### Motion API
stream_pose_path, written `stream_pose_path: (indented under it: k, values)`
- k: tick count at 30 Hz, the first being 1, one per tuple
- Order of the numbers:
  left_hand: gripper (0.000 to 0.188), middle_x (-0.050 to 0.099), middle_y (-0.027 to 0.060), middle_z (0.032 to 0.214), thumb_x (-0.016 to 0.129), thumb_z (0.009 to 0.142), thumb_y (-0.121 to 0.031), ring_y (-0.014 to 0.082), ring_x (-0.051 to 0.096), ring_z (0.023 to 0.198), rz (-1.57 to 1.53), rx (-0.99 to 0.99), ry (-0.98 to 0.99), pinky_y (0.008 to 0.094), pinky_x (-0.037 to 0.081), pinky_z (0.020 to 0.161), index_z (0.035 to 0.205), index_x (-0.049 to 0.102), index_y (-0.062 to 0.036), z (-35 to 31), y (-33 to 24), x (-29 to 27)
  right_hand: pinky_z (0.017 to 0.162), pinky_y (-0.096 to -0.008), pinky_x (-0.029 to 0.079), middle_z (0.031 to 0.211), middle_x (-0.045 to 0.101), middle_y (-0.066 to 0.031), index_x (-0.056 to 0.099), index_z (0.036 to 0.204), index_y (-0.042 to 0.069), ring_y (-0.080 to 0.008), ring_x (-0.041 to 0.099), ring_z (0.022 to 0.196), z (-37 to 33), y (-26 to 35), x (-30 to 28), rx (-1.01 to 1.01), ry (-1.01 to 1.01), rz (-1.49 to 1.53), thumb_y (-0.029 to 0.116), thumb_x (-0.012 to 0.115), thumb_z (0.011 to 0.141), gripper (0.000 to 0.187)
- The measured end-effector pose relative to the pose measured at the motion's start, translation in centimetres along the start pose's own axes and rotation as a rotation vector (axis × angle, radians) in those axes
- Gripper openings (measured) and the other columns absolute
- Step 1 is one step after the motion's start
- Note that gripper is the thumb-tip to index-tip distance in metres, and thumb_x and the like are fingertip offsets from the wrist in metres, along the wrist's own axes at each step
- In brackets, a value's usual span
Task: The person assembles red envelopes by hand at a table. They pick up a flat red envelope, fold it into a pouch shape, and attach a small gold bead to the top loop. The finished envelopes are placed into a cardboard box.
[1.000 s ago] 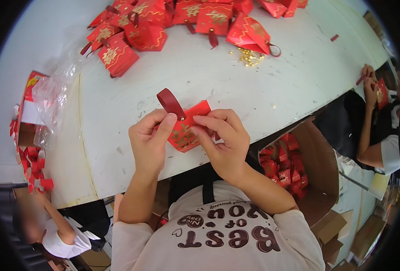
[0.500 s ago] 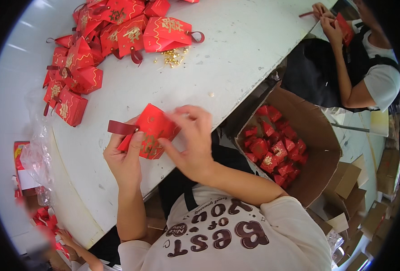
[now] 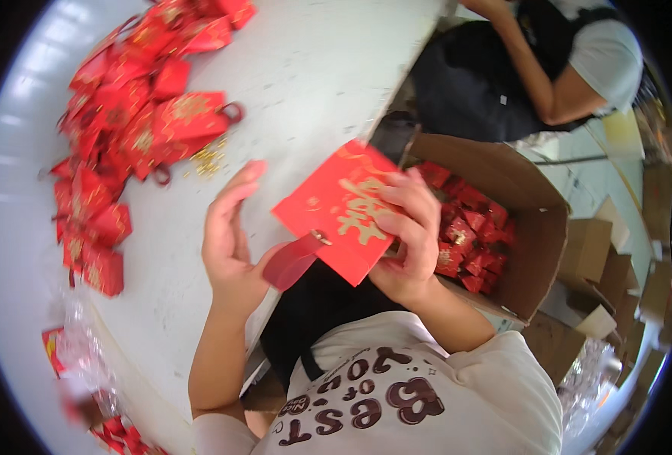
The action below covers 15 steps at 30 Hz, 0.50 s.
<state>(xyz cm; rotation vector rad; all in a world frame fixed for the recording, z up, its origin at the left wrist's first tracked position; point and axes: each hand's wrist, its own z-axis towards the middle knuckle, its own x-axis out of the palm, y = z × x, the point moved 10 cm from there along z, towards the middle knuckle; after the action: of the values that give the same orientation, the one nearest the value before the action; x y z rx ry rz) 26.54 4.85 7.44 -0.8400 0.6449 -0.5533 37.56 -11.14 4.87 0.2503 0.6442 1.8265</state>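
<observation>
A red paper gift box (image 3: 324,186) with gold lettering is held up in my right hand (image 3: 411,243), whose fingers wrap around its right side. A dark red ribbon loop (image 3: 294,262) hangs from a small gold fastener (image 3: 321,237) at its near corner. My left hand (image 3: 233,239) is open, fingers spread apart, just left of the box. Its thumb reaches close to the ribbon loop; whether they touch I cannot tell. Below the box's right edge stands a brown cardboard carton (image 3: 537,220) with many red boxes (image 3: 465,227) inside.
Across the white table (image 3: 192,303) at the far left lies a heap of red gift boxes (image 3: 123,129). Small gold fasteners (image 3: 208,159) are scattered beside it. A co-worker (image 3: 540,76) sits at the upper right. Clear plastic wrap (image 3: 86,349) lies at the left edge; empty cartons (image 3: 586,250) stand right.
The red box has moved right, away from the table toward the carton, and is now in my right hand. My left hand has let go of it and opened. The whole view has shifted.
</observation>
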Motion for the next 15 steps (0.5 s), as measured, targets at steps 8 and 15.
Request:
stream_pose_path:
  k: [8,15]
  values:
    - [0.027,0.055,0.0151,0.116,0.052,0.089,-0.006,0.0219,0.053,0.107,0.106,-0.262,-0.092,0.0355,0.042,0.096,0.114,0.053,0.0037,-3.4,5.8,-1.0,0.092,-0.045,0.045,0.112,0.052,-0.0104,0.048,0.101,0.011,-0.0332,0.048,0.112,-5.3,-7.3,-8.7,-0.08,-0.273,-0.622,0.001,0.076,0.066,0.045]
    - [0.018,0.06,0.0129,0.106,0.051,0.09,-0.004,0.018,0.055,0.094,0.054,-0.397,-0.171,0.0309,0.044,0.089,0.105,0.056,0.0037,-3.9,7.2,-2.4,0.094,-0.0442,0.041,0.116,0.045,-0.0095,0.042,0.107,0.013,-0.034,0.045,0.116,-7.1,-8.0,-10.3,-0.09,-0.229,-0.762,0.007,0.08,0.064,0.058]
